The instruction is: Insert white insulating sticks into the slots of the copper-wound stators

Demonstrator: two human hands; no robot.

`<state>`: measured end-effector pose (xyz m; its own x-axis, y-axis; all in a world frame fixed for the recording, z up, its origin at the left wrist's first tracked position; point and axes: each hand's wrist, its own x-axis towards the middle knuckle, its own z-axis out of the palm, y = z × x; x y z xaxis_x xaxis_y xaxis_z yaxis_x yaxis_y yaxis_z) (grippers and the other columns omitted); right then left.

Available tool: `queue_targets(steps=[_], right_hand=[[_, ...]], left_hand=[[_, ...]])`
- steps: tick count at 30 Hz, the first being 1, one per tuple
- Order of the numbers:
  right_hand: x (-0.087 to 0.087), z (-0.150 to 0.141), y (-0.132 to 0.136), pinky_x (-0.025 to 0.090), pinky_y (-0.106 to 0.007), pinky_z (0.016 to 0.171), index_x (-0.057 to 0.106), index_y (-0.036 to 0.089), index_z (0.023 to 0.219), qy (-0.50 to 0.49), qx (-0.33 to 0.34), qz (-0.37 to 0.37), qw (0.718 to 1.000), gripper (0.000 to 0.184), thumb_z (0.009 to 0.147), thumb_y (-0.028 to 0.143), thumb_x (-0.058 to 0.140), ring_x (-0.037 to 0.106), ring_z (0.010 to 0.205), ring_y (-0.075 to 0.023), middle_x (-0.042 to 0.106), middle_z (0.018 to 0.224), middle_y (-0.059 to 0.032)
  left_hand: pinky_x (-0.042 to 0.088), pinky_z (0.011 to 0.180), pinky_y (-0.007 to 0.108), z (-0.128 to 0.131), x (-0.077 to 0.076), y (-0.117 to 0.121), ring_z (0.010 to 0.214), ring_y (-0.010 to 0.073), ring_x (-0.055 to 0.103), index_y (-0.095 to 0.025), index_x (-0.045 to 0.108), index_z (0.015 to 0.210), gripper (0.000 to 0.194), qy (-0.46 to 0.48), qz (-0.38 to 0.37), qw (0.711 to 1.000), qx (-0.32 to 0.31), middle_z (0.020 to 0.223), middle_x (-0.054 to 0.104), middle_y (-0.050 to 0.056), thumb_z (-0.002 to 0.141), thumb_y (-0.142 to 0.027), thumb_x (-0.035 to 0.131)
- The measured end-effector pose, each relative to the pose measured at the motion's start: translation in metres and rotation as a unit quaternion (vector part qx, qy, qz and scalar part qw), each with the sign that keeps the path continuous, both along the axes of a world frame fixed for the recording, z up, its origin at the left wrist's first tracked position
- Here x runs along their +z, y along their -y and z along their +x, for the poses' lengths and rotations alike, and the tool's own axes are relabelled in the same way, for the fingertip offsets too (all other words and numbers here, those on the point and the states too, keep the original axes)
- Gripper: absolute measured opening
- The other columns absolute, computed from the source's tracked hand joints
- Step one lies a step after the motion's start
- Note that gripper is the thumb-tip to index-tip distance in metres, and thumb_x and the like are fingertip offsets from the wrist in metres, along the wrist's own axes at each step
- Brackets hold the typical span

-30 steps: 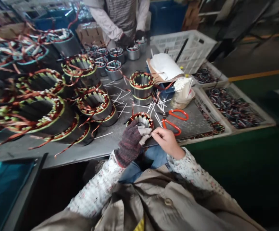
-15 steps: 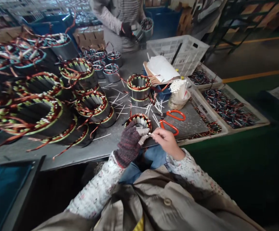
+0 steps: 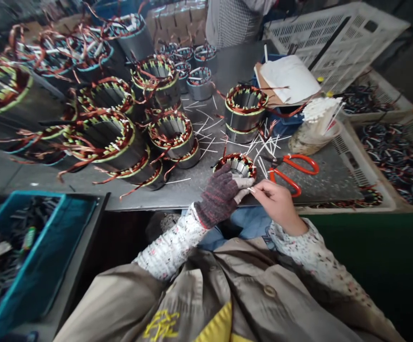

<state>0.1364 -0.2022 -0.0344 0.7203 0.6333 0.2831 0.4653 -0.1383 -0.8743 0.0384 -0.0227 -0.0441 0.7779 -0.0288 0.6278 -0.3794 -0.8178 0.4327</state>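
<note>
My left hand [image 3: 222,194], in a dark knitted glove with pale fingertips, is closed on the near rim of a small motor stator [image 3: 240,165] with copper windings at the table's front edge. Close beside its fingertips, my bare right hand [image 3: 277,202] pinches a thin white piece, perhaps a sleeve or tie, at the stator's near right side. The fingers partly hide that piece. Red-handled scissors [image 3: 295,175] lie right of the stator, their blades towards several loose white sticks [image 3: 268,145]. Behind stands a taller stator [image 3: 245,114].
Stacked stators [image 3: 102,137] crowd the left side. To the right are a tub of white sticks [image 3: 316,130] and white crates [image 3: 380,190] of wired parts. A paper sheet [image 3: 290,78] lies behind. A teal bin [image 3: 60,251] sits lower left; another person [image 3: 233,23] stands opposite.
My view has swung left, so the table's things sit further right and more of the teal bin shows. Both hands stay at the small stator, the right one still pinching the white piece.
</note>
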Motion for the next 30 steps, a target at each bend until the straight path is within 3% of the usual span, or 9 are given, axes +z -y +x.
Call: queue_targets(steps=[4,8,12,16,19,22,24,27,30], right_hand=[[0.003,0.002,-0.002,0.037,-0.029,0.055,0.06,0.023,0.064,0.013,-0.006,-0.005,1.0,0.037,0.092,0.047,0.069,0.049,0.057,-0.0139,0.058,0.065,-0.0002],[0.016,-0.004,-0.001,0.037,-0.03,0.059,0.057,0.023,0.062,0.038,0.036,-0.061,0.997,0.04,0.096,0.043,0.061,0.052,0.06,-0.0148,0.057,0.064,-0.0012],[0.03,-0.009,0.016,0.042,-0.031,0.058,0.064,0.023,0.064,-0.013,0.056,0.013,0.998,0.037,0.099,0.038,0.06,0.055,0.059,-0.0158,0.06,0.064,-0.0016],[0.034,-0.007,0.033,0.044,-0.031,0.054,0.072,0.023,0.069,-0.094,0.027,0.091,0.991,0.035,0.098,0.043,0.069,0.054,0.059,-0.0164,0.061,0.067,-0.0029],[0.028,-0.004,0.026,0.049,-0.032,0.055,0.073,0.023,0.072,-0.173,0.043,0.13,0.975,0.042,0.093,0.059,0.076,0.06,0.066,-0.0175,0.071,0.086,-0.0078],[0.021,-0.006,0.015,0.058,-0.037,0.066,0.072,0.023,0.075,-0.258,0.119,0.135,0.949,0.051,0.089,0.072,0.077,0.072,0.084,-0.0232,0.076,0.116,-0.0123],[0.018,-0.01,0.015,0.06,-0.04,0.07,0.069,0.024,0.075,-0.297,0.153,0.133,0.933,0.053,0.089,0.074,0.076,0.073,0.086,-0.0254,0.076,0.1,-0.0103],[0.018,-0.015,0.031,0.051,-0.035,0.059,0.061,0.024,0.066,-0.317,0.111,0.122,0.934,0.052,0.091,0.066,0.077,0.06,0.065,-0.0199,0.056,0.064,-0.002],[0.027,-0.011,0.036,0.048,-0.034,0.058,0.056,0.024,0.062,-0.307,0.056,0.154,0.938,0.05,0.093,0.057,0.077,0.052,0.06,-0.0179,0.046,0.06,0.0006]], left_hand=[[0.049,0.127,0.054,0.001,-0.002,-0.002,0.109,0.0193,0.079,-0.024,0.075,0.119,0.016,-0.01,0.015,1.0,-0.001,0.11,0.084,0.004,0.106,-0.027,0.067],[0.049,0.126,0.054,-0.001,0.002,0.0,0.115,0.0212,0.078,-0.023,0.075,0.123,0.023,-0.033,0.061,0.997,0.017,0.118,0.083,0.006,0.109,-0.03,0.059],[0.053,0.123,0.054,0.0,0.006,0.004,0.116,0.0216,0.077,-0.022,0.075,0.121,0.022,-0.015,0.077,0.996,0.03,0.121,0.081,0.008,0.11,-0.029,0.057],[0.061,0.115,0.051,-0.002,0.007,0.004,0.127,0.0235,0.074,-0.022,0.07,0.122,0.019,-0.004,0.034,0.999,0.039,0.13,0.077,0.012,0.11,-0.03,0.058],[0.065,0.109,0.048,-0.006,0.008,-0.001,0.134,0.0259,0.071,-0.023,0.068,0.115,0.016,-0.018,0.017,0.999,0.034,0.145,0.07,0.015,0.108,-0.036,0.063],[0.065,0.111,0.051,-0.008,0.008,-0.006,0.133,0.0275,0.071,-0.022,0.068,0.103,0.015,-0.011,0.047,0.999,0.023,0.14,0.073,0.016,0.107,-0.035,0.064],[0.061,0.116,0.055,-0.008,0.006,-0.007,0.129,0.0278,0.073,-0.021,0.069,0.1,0.015,-0.011,0.067,0.997,0.024,0.13,0.077,0.014,0.107,-0.034,0.063],[0.056,0.122,0.058,-0.006,0.005,-0.004,0.118,0.0268,0.077,-0.022,0.069,0.097,0.016,-0.032,0.082,0.996,0.03,0.11,0.08,0.009,0.107,-0.034,0.065],[0.055,0.121,0.057,-0.005,0.006,-0.001,0.115,0.0259,0.077,-0.021,0.068,0.094,0.02,-0.046,0.078,0.995,0.035,0.101,0.079,0.008,0.107,-0.036,0.066]])
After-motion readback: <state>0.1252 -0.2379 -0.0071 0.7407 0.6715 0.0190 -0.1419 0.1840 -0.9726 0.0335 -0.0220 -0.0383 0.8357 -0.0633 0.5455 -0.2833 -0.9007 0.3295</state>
